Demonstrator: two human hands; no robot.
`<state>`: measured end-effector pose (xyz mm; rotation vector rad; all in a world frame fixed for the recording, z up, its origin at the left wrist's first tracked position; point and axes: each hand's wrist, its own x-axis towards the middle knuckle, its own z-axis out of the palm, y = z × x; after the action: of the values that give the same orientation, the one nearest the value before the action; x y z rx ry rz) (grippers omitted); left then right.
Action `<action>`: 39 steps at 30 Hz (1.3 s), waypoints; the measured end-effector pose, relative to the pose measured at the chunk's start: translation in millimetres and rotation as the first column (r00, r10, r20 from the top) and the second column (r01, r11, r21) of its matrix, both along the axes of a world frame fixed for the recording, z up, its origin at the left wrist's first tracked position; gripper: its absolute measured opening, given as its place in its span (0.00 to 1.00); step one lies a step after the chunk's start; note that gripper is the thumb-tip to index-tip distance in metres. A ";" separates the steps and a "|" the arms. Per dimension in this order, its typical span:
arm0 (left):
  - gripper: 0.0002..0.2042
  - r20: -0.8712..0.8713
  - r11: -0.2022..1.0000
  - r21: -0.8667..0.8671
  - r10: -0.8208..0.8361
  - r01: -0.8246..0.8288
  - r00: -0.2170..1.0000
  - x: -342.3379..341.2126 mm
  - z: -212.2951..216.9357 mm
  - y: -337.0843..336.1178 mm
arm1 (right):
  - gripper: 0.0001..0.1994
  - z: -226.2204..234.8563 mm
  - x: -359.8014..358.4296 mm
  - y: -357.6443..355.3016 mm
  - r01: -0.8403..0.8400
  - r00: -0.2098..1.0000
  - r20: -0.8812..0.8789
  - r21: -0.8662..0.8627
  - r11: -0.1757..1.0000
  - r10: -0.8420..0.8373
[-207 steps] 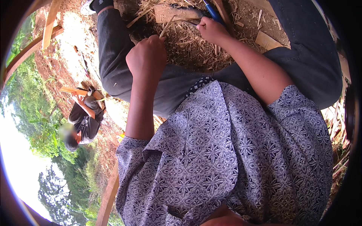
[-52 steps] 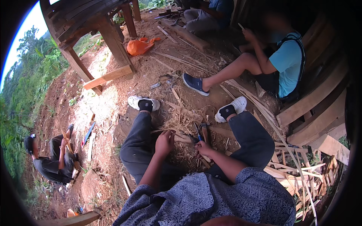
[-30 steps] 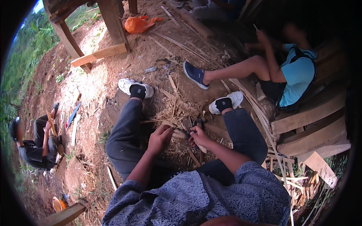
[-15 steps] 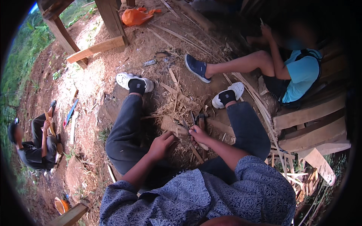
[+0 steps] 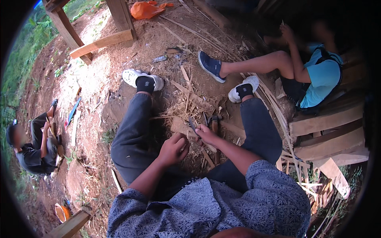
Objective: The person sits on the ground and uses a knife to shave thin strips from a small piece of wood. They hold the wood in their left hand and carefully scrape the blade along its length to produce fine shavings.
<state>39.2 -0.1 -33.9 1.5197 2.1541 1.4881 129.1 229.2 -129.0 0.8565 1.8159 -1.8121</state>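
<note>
My right hand (image 5: 207, 135) is closed round the handle of a knife (image 5: 192, 122), its dark blade pointing away from me and a pale handle end showing below my fingers. Just left of it, my left hand (image 5: 174, 148) is curled with the fingers bent in; whatever it may hold is too small or hidden to make out. Beneath the knife lies a flat wooden block (image 5: 179, 125) among the shavings. A hammer (image 5: 214, 125) with a wooden handle rests on the ground to the right of my right hand.
Wood shavings (image 5: 185, 106) and thin strips cover the ground between my shoes. A person in a light blue shirt (image 5: 322, 77) sits at right by stacked planks (image 5: 327, 121). Another person in dark clothes (image 5: 33, 158) sits at far left. An orange bag (image 5: 146, 10) lies at the back.
My left hand has risen slightly and turned. The right hand has shifted a little away from me with the knife, whose blade now lies further left. The view has shifted slightly.
</note>
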 end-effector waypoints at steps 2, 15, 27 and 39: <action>0.08 -0.014 0.998 -0.002 -0.060 0.060 0.998 1.4 3.9 -1.1 | 0.14 13.4 -10.1 -2.5 -0.007 0.999 0.034 0.007 1.000 0.007; 0.10 0.052 0.986 -0.040 -0.161 0.163 0.986 3.9 -17.5 -0.7 | 0.12 3.6 3.6 15.5 -0.104 0.986 0.126 -0.038 0.994 0.108; 0.12 -0.053 0.954 -0.058 -0.296 0.293 0.954 19.3 -19.4 17.5 | 0.12 23.1 26.7 1.7 -0.258 0.958 -0.110 0.069 0.964 0.265; 0.10 -0.079 0.933 -0.111 -0.351 0.341 0.933 29.2 -20.2 17.3 | 0.13 -21.9 23.8 0.9 -0.207 0.972 -0.046 0.287 0.935 0.229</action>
<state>68.5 17.2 -54.0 1.8536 1.8445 1.2004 152.9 230.1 -150.9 0.6543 2.1609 -1.4915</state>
